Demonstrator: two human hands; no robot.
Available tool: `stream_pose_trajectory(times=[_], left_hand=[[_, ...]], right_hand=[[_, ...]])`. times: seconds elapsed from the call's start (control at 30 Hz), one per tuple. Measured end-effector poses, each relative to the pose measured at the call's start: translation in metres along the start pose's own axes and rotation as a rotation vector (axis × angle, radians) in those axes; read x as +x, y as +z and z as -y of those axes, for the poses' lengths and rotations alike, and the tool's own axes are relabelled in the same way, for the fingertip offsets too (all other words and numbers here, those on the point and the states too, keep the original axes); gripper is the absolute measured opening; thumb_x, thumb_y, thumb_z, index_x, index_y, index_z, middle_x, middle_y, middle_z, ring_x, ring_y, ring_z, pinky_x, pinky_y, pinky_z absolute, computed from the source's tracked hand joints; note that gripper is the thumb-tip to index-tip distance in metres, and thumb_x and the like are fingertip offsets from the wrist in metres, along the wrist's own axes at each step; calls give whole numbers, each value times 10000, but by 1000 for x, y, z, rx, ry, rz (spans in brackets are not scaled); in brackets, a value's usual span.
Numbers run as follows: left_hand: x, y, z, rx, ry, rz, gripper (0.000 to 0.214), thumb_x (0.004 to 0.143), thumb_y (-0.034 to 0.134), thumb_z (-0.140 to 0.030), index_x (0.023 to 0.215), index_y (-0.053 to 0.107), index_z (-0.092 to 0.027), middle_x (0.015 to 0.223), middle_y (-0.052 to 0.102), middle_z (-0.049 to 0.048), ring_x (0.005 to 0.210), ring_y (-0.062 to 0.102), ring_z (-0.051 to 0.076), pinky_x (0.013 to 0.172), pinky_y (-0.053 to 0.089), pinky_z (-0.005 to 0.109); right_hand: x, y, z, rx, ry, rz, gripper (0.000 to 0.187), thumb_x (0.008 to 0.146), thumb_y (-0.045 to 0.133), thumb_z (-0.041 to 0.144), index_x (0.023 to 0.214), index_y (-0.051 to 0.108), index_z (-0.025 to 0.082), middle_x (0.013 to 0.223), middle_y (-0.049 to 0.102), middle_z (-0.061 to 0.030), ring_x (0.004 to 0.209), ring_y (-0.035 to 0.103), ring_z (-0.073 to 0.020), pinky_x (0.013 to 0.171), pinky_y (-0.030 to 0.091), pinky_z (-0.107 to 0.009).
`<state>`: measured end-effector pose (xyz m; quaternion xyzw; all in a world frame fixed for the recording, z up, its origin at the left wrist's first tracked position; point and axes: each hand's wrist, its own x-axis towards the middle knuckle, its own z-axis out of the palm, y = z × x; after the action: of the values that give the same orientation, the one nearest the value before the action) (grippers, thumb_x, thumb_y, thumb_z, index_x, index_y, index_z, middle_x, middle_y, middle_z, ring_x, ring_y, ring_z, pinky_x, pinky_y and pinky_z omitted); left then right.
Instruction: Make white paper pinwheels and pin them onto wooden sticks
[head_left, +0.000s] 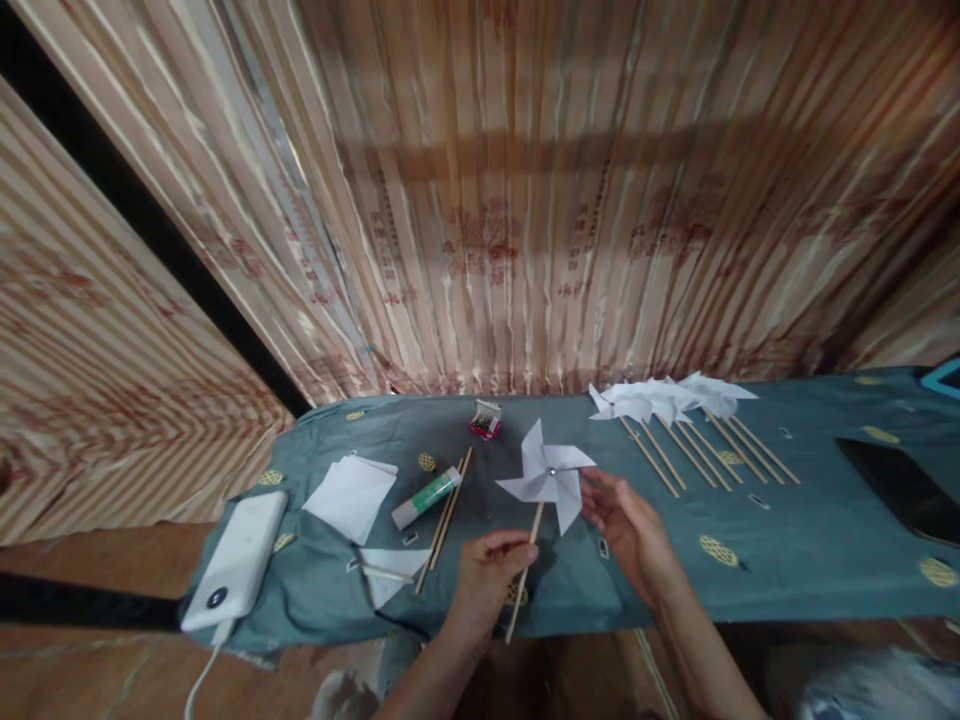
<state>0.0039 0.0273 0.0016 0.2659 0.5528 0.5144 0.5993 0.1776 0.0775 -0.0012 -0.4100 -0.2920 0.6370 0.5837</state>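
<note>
A white paper pinwheel (546, 474) with a pin at its centre stands on a thin wooden stick in front of me. My left hand (491, 575) grips that stick between thumb and fingers, below the paper blades. Just right of the blades is my right hand (626, 520), its fingers loosely spread by the blade tips; whether they touch the paper is hard to tell. Left of my hands are a green and white glue stick (427, 498), a few loose wooden sticks (450, 510) and a small red box (486, 420), open, with small dark items inside.
Several finished pinwheels (667, 400) lie in a row at the back right. A stack of white paper squares (352, 496), a folded paper piece (386, 575) and a white power bank (236, 560) with a cable lie left. A dark phone-like slab (900, 488) rests right.
</note>
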Motion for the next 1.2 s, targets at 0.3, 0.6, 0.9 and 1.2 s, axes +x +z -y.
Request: stream_pose_trajectory(times=[0.3, 0.6, 0.9, 1.2], left_hand=[[11, 1, 18, 34, -70, 79, 351, 378, 873, -396, 613, 761, -161, 518, 631, 18, 502, 471, 99, 543, 357, 243], [5, -2, 15, 25, -121, 76, 387, 348, 890, -412, 613, 760, -160, 530, 644, 19, 514, 484, 92, 541, 364, 229], [0, -3, 15, 7, -119, 102, 371, 383, 882, -400, 628, 759, -150, 521, 633, 14, 502, 477, 90, 542, 360, 231], [1, -1, 15, 7, -100, 102, 353, 415, 871, -390, 649, 766, -148, 546, 644, 25, 500, 470, 96, 531, 347, 238]], right_hand=[[8, -11, 8, -26, 25, 87, 458, 713, 760, 410, 1135, 668, 261, 942, 747, -57, 874, 679, -191, 754, 538, -283], [8, -7, 9, -53, 116, 116, 384, 632, 825, 350, 989, 729, 248, 917, 760, -57, 823, 703, -205, 676, 566, -275], [1, -1, 8, -57, 122, 136, 338, 637, 820, 326, 953, 731, 245, 845, 763, -41, 731, 703, -172, 644, 565, -249], [0, 1, 6, -53, 148, 140, 384, 608, 839, 304, 970, 730, 240, 925, 758, -46, 767, 704, -187, 672, 579, -272]])
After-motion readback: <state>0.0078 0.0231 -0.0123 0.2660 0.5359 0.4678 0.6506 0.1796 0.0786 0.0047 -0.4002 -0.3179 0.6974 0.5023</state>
